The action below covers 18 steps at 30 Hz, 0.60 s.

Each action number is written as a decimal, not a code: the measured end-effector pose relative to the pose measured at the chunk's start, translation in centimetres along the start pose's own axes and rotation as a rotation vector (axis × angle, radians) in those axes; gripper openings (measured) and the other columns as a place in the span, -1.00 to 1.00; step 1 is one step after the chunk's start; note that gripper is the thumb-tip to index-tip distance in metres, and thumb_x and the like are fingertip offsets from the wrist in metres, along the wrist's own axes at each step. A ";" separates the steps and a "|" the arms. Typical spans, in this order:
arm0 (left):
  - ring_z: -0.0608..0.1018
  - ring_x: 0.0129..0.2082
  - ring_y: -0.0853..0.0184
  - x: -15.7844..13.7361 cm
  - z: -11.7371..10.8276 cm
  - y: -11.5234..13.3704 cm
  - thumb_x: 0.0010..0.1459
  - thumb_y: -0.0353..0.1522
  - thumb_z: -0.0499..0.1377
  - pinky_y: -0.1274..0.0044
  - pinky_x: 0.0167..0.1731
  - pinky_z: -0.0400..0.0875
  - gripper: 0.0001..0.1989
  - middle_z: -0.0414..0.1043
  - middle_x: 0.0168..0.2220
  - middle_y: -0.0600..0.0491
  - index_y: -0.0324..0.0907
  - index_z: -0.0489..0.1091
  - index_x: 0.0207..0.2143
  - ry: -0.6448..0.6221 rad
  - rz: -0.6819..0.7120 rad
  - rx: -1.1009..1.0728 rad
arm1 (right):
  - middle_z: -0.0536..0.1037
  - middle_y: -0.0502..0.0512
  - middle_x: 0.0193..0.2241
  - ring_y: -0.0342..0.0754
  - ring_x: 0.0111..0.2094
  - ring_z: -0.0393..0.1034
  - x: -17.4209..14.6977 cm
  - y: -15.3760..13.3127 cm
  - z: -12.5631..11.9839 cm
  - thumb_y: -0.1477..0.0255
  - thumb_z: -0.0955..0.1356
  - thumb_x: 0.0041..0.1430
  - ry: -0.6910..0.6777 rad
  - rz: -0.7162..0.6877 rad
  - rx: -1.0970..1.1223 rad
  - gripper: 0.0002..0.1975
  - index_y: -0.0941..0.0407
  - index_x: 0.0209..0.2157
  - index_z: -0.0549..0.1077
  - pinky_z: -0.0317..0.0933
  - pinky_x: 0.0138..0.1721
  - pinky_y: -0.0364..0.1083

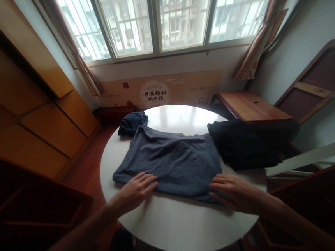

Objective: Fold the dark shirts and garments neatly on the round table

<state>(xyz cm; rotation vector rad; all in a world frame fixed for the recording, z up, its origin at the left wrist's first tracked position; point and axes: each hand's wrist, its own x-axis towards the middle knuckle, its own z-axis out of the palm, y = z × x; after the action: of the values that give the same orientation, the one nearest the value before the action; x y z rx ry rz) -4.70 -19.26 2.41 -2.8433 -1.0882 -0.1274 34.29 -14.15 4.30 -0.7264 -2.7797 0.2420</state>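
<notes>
A folded blue-grey garment (173,160) lies spread across the middle of a round white table (188,233). Its kind is unclear while folded, and shallow wrinkles run over its top. My left hand (138,189) rests on its near edge, left of the middle, with the fingers stretched out over the cloth. At the near right corner my right hand (233,190) touches the garment, fingers extended and thumb apart from them. Neither hand shows cloth pinched in it.
A crumpled dark blue cloth (132,123) lies at the table's far left. Black folded clothing (241,144) sits at the right, reaching over the edge. Beyond stand a wooden side table (253,104) and a window (154,19); yellow cabinets (36,98) line the left.
</notes>
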 end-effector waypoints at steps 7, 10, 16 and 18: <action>0.44 0.16 0.11 5.9 3.1 0.7 0.29 -0.56 0.03 0.32 0.10 0.38 -0.61 0.38 0.16 -0.25 -0.31 0.32 0.16 0.048 0.001 0.068 | 0.53 0.14 -0.39 -0.03 -0.34 0.42 4.8 0.3 -0.2 0.43 0.22 0.38 -0.006 0.033 0.059 -0.75 0.14 -0.34 0.48 0.25 -0.31 -0.09; 0.50 0.07 0.11 6.1 2.5 1.1 0.25 -0.59 0.05 0.33 0.04 0.41 -0.63 0.43 0.09 -0.24 -0.31 0.35 0.10 0.064 -0.082 0.039 | 0.55 0.15 -0.36 -0.02 -0.31 0.45 6.6 1.1 -0.4 0.42 0.24 0.37 0.026 0.016 0.149 -0.76 0.13 -0.32 0.51 0.29 -0.25 -0.08; 0.54 -0.28 0.27 3.2 1.1 6.9 0.24 -0.44 0.15 0.41 -0.21 0.47 -0.91 0.46 -0.23 -0.05 -0.20 0.38 -0.19 0.058 -0.440 -0.687 | 0.59 0.19 -0.26 0.00 -0.24 0.49 14.2 8.9 -1.0 0.31 0.34 0.27 0.106 0.132 0.370 -0.77 0.17 -0.27 0.56 0.32 -0.12 -0.05; 0.54 -0.32 0.32 2.4 1.1 8.8 0.21 -0.29 0.22 0.46 -0.28 0.47 -0.77 0.45 -0.19 -0.04 -0.16 0.32 -0.13 0.055 -0.628 -1.146 | 0.59 0.23 -0.20 0.03 -0.17 0.49 17.3 11.4 -1.1 0.27 0.39 0.22 0.028 0.267 0.426 -0.74 0.19 -0.22 0.57 0.32 -0.12 -0.07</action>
<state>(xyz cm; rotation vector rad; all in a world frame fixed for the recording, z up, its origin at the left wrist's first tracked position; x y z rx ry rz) 2.97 -24.06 1.09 -3.0528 -2.4613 -1.2070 25.24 4.44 6.33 -0.9669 -2.4693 0.8364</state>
